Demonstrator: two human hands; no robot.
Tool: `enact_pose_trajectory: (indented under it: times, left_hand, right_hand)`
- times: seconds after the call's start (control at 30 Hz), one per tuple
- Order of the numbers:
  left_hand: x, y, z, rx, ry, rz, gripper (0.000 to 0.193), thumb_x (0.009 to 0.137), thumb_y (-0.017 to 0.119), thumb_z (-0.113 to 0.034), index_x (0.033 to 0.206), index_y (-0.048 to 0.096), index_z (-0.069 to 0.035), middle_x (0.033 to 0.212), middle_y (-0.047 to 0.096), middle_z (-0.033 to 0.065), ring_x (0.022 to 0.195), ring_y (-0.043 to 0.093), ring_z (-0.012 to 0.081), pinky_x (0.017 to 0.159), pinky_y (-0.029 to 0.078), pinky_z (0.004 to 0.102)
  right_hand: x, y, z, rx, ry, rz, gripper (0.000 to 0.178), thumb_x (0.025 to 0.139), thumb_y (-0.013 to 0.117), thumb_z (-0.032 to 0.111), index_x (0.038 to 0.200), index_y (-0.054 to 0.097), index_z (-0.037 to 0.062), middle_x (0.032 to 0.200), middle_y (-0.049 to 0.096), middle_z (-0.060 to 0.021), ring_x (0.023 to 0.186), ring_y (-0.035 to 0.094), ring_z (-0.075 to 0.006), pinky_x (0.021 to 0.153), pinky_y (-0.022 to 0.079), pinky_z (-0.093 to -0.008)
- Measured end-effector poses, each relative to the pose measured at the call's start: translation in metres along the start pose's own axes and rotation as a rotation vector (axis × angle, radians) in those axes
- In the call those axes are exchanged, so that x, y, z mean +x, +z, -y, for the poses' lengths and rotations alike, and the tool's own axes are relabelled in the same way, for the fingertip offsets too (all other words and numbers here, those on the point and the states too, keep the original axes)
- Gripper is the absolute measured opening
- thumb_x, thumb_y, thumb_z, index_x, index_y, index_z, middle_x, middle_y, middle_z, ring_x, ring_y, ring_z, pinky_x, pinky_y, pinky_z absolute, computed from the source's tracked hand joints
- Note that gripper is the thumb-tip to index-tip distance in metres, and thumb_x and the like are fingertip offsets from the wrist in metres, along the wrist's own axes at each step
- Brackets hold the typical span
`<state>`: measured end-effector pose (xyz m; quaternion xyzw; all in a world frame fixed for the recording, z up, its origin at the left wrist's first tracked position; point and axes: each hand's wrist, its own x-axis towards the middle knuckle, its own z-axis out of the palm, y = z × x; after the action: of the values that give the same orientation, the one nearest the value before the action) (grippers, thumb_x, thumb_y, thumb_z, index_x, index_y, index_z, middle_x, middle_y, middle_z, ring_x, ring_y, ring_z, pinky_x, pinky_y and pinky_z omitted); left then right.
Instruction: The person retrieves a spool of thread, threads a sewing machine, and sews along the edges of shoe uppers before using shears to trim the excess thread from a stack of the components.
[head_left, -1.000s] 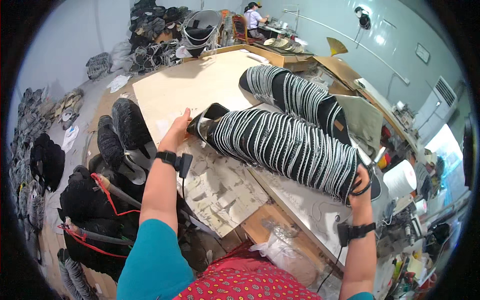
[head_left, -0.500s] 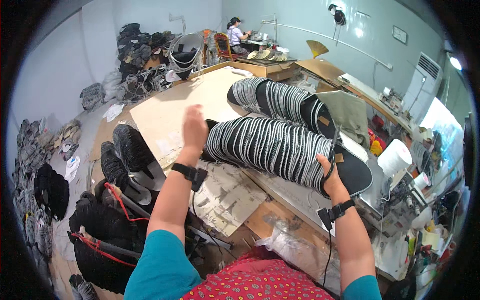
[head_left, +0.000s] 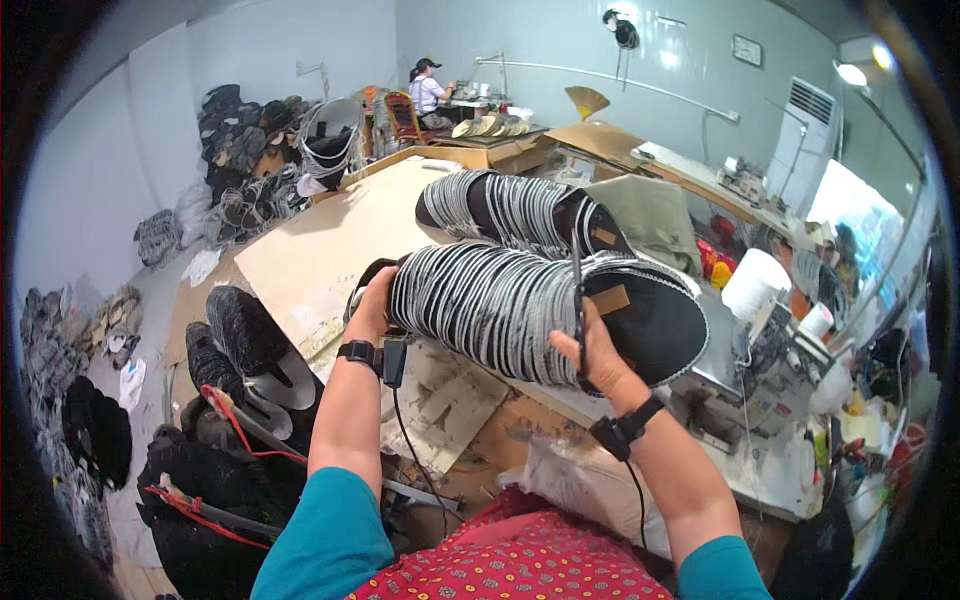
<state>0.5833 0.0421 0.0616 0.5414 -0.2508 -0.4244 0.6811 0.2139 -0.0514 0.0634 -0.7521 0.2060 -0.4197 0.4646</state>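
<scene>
A long row of black sole-shaped pieces with white edges (head_left: 480, 300) is squeezed between my two hands above the table. My left hand (head_left: 372, 300) wraps round its far-left end. My right hand (head_left: 600, 355) grips the near-right end, where the flat black face of the last piece shows a small brown label (head_left: 611, 300). A slim dark tool that looks like scissors (head_left: 578, 265) stands upright in my right hand; its lower part is partly hidden by the fingers. Behind lies a second row of the same pieces (head_left: 510, 208) on the pale tabletop.
The pale table board (head_left: 340, 230) extends to the far left. Thread cones (head_left: 755, 283) and a sewing machine (head_left: 765, 350) stand at right. Dark bundles with red straps (head_left: 215, 480) lie at lower left. A person (head_left: 428, 90) sits working at the back.
My left hand has come down from the air onto the left end of the row. The row's right end now tilts up, showing more of its flat face.
</scene>
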Motion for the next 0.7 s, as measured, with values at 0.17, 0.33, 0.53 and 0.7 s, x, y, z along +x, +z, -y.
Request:
enact_pose_trajectory:
  times: [0.17,0.33,0.53,0.7]
  left_hand:
    - [-0.068,0.033,0.007,-0.227,-0.066,0.163,0.076,0.095,0.058,-0.062,0.144,0.054,-0.004,0.142,0.06,0.014,0.124,0.062,0.0276,0.104,0.05,0.042]
    - [-0.138,0.065,0.085,-0.336,-0.066,0.237,0.07,0.099,0.051,-0.061,0.143,0.055,-0.007,0.14,0.062,0.0124,0.123,0.062,0.0294,0.104,0.05,0.0442]
    - [-0.178,0.072,0.096,0.908,0.856,-0.491,0.036,0.099,0.056,-0.015,0.129,0.057,0.005,0.129,0.06,0.0233,0.122,0.054,0.0407,0.107,0.039,0.046]
    - [-0.298,0.171,0.122,0.944,1.161,0.469,0.05,0.088,0.066,-0.023,0.133,0.058,-0.003,0.14,0.057,0.0196,0.133,0.05,0.036,0.117,0.026,0.0529]
  right_hand:
    - [-0.109,0.027,0.041,0.1,-0.082,-0.112,0.069,0.085,0.072,0.016,0.139,0.036,-0.0088,0.124,0.056,-0.0198,0.115,0.055,-0.0265,0.102,0.043,-0.0365]
    - [-0.248,-0.023,0.024,-0.508,-0.238,-0.015,0.097,0.073,0.074,0.014,0.151,0.021,-0.0094,0.147,0.038,-0.0275,0.141,0.036,-0.0417,0.118,0.027,-0.0497]
    - [-0.307,-0.028,-0.026,-0.333,-0.07,-0.06,0.07,0.071,0.089,0.025,0.128,0.056,0.0007,0.122,0.064,-0.0163,0.116,0.061,-0.0344,0.101,0.047,-0.0445]
    - [-0.323,-0.035,-0.019,-0.363,-0.115,-0.024,0.088,0.079,0.086,0.042,0.143,0.043,0.0,0.134,0.057,-0.0206,0.128,0.053,-0.0368,0.109,0.04,-0.0455]
